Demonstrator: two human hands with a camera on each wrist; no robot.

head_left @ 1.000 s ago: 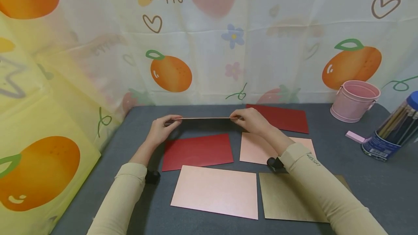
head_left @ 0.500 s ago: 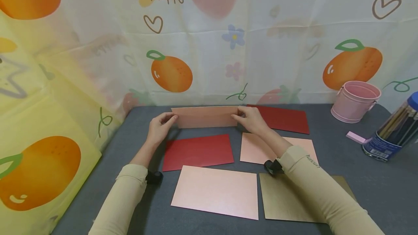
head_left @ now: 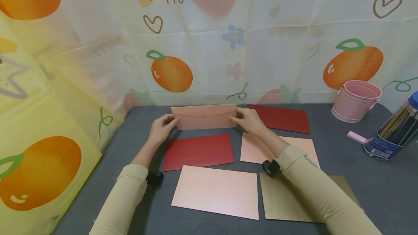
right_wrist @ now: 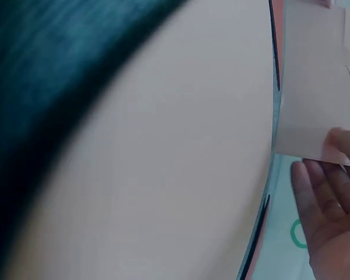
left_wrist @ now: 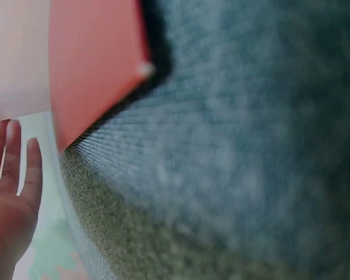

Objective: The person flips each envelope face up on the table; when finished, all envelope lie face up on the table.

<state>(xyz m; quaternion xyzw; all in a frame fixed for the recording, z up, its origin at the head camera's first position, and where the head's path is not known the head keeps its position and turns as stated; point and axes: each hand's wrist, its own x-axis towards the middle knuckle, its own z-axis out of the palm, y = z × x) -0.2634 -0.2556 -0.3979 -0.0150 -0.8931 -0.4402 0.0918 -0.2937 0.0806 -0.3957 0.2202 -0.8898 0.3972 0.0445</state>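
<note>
A pale pink envelope (head_left: 205, 119) is held up near the back of the table, its flap line facing the head camera. My left hand (head_left: 160, 129) pinches its left end between thumb and fingers, while my right hand (head_left: 251, 120) pinches the right end. In the left wrist view, the left hand's fingers (left_wrist: 13, 157) are behind the envelope's edge. The right wrist view has the right thumb (right_wrist: 338, 140) on the front of the envelope. Directly below it lies a flat red paper rectangle (head_left: 199, 152).
Other flat paper rectangles lie around: pink (head_left: 215, 193) in front, gold (head_left: 281, 198) partly under my right sleeve, pink (head_left: 300, 148) behind it, dark red (head_left: 284, 119) at the back. On the right stand a pink bucket (head_left: 352, 104) and a blue-lidded tub of sticks (head_left: 388, 139).
The envelope was edge-on to the head camera a second ago; it has tilted upright, and now shows its face with the flap line. Both hands keep their hold on its ends.
</note>
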